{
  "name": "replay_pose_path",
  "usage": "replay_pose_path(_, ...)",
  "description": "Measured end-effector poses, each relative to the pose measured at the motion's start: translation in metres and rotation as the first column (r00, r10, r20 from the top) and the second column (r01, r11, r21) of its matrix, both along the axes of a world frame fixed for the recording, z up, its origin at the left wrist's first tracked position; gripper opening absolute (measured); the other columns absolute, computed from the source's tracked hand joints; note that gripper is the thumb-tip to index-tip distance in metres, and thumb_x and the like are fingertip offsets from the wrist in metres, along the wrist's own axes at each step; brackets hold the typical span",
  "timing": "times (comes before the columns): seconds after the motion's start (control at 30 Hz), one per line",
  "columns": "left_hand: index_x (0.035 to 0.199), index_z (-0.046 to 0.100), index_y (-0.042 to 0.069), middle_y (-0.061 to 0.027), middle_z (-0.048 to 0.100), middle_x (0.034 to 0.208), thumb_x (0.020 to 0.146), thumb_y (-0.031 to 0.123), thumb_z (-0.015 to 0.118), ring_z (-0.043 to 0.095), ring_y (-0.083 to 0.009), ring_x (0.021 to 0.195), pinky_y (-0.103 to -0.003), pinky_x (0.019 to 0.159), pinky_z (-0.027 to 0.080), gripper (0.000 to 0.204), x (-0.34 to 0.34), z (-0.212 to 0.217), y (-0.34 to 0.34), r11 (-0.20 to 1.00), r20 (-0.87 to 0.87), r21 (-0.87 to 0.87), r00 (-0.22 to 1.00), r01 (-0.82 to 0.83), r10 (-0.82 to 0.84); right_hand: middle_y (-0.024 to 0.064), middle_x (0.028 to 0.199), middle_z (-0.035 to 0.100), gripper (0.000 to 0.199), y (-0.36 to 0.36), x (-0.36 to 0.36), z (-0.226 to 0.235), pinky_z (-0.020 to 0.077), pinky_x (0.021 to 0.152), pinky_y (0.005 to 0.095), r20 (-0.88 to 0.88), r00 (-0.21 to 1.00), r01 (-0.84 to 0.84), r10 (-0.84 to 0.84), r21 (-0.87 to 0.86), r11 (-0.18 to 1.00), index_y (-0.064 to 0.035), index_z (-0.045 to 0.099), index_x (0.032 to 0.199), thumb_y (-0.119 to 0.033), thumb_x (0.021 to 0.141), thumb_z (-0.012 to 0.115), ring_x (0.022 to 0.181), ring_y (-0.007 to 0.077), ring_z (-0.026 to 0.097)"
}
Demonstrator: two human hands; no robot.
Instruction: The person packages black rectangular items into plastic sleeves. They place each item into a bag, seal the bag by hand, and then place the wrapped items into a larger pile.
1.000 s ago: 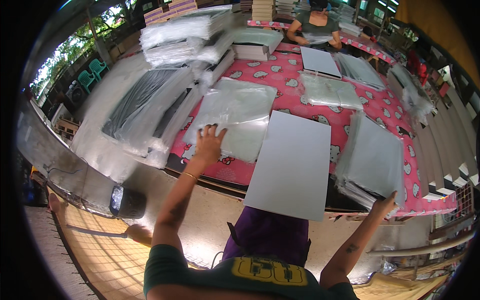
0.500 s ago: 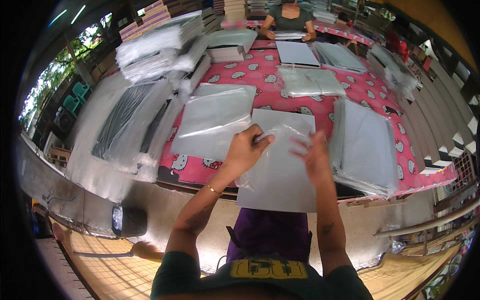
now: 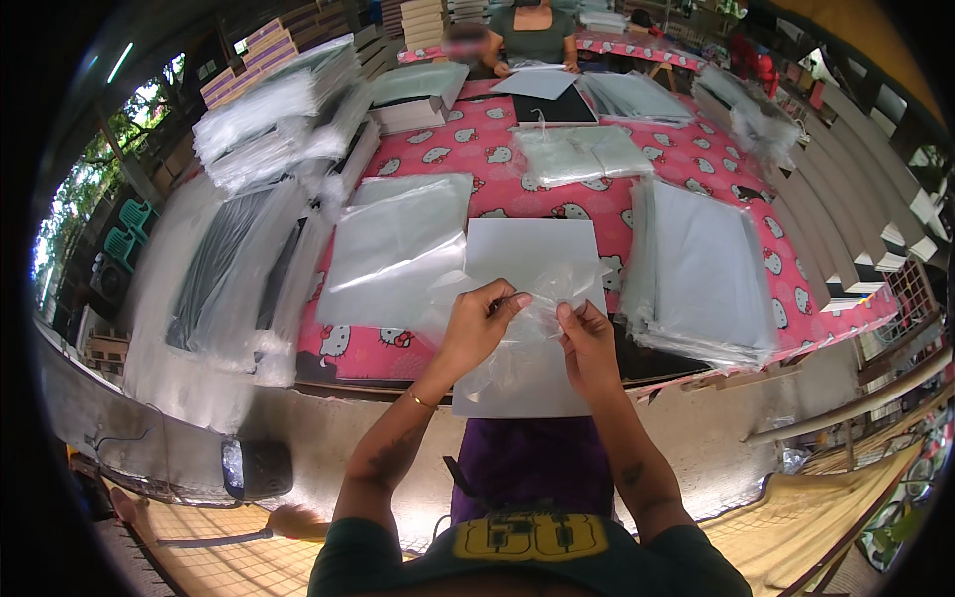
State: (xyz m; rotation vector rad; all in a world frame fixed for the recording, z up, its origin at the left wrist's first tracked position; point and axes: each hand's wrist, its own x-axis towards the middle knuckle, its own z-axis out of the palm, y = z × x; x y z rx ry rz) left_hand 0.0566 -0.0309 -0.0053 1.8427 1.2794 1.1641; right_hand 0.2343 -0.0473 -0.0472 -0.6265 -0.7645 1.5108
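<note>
Two hands pinch a thin clear plastic bag point(image 3: 512, 360) above a white board point(image 3: 529, 245) at the table's near edge.

The left hand point(image 3: 484, 323) is curled nearly closed, thumb and fingertips gripping the film; the right hand point(image 3: 589, 343) pinches it just beside, thumb up and fingers folded. The bag hangs crumpled between and below them, over the board, which lies on the pink tablecloth point(image 3: 497, 202) between a flat pile of plastic bags point(image 3: 398, 257) and a stack of wrapped sheets point(image 3: 702, 267). The film looks very light, limp and slippery, likely to cling and tear, so its edge is best taken between thumb and fingertips; the board seems stiff and light, better held by opposite edges, since its face could crease or scuff.
</note>
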Motion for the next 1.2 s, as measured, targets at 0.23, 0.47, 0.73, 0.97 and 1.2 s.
replay_pose_path(0.23, 0.088, 0.062, -0.001, -0.0152, 0.061, 0.083, 0.085, 0.005, 0.061, 0.057, -0.0327, 0.068, -0.037, 0.060, 0.046, 0.007, -0.004, 0.005, 0.009, 0.842, -0.160, 0.522, 0.954, -0.138, 0.255, -0.0027, 0.089, 0.062, 0.015, -0.011, 0.003, 0.010, 0.0389, 0.083, 0.0250, -0.122, 0.992, -0.003, 0.017, 0.115, 0.993, -0.0100, 0.057, 0.082, -0.019, 0.086, 0.069, 0.090, 0.0084, 0.054)
replay_pose_path(0.47, 0.096, 0.056, 0.003, -0.0127, 0.061, 0.082, 0.080, -0.002, 0.059, 0.058, -0.0335, 0.075, -0.044, 0.078, 0.046, 0.017, -0.006, 0.009, -0.017, 0.841, -0.241, 0.539, 0.965, 0.044, 0.104, -0.0021, 0.088, 0.057, 0.026, -0.018, 0.019, 0.013, 0.0445, 0.078, 0.0271, 0.039, 0.991, -0.133, 0.131, 0.039, 0.990, -0.0092, 0.053, 0.110, -0.013, 0.087, 0.064, 0.077, 0.0093, 0.054)
replay_pose_path(0.73, 0.087, 0.058, 0.001, -0.0176, 0.063, 0.104, 0.076, -0.002, 0.062, 0.060, -0.0300, 0.103, -0.042, 0.095, 0.042, 0.012, -0.105, 0.067, -0.026, 0.916, 0.114, 0.106, 0.910, 0.387, -0.398, 0.0034, 0.086, 0.055, 0.020, -0.006, 0.078, 0.070, 0.0435, 0.060, 0.0274, 0.550, 0.789, -0.490, 0.274, 0.294, 0.821, -0.0084, 0.058, 0.105, -0.008, 0.085, 0.059, 0.064, 0.0124, 0.051)
replay_pose_path(0.97, 0.078, 0.066, -0.002, -0.0263, 0.062, 0.103, 0.081, 0.019, 0.064, 0.060, -0.0382, 0.096, -0.046, 0.099, 0.040, 0.021, -0.023, 0.065, -0.016, 0.982, -0.663, 0.187, 0.738, 0.004, 0.124, 0.0116, 0.089, 0.061, 0.030, 0.001, 0.053, 0.122, 0.0488, 0.067, 0.0386, 0.835, -0.310, -0.378, -0.455, 0.331, 0.864, -0.0083, 0.068, 0.089, -0.036, 0.088, 0.057, 0.080, 0.0295, 0.064)
replay_pose_path(1.2, 0.103, 0.062, -0.003, -0.0220, 0.061, 0.109, 0.079, 0.027, 0.070, 0.059, -0.0395, 0.104, -0.050, 0.090, 0.044, 0.039, -0.096, 0.070, -0.013, 0.925, -0.087, 0.335, 0.983, 0.180, -0.160, 0.0126, 0.101, 0.063, 0.051, 0.010, 0.130, 0.117, 0.0488, 0.078, 0.0396, 0.940, -0.342, -0.439, 0.003, -0.163, 0.884, -0.0066, 0.070, 0.086, -0.056, 0.084, 0.056, 0.086, 0.0306, 0.063)
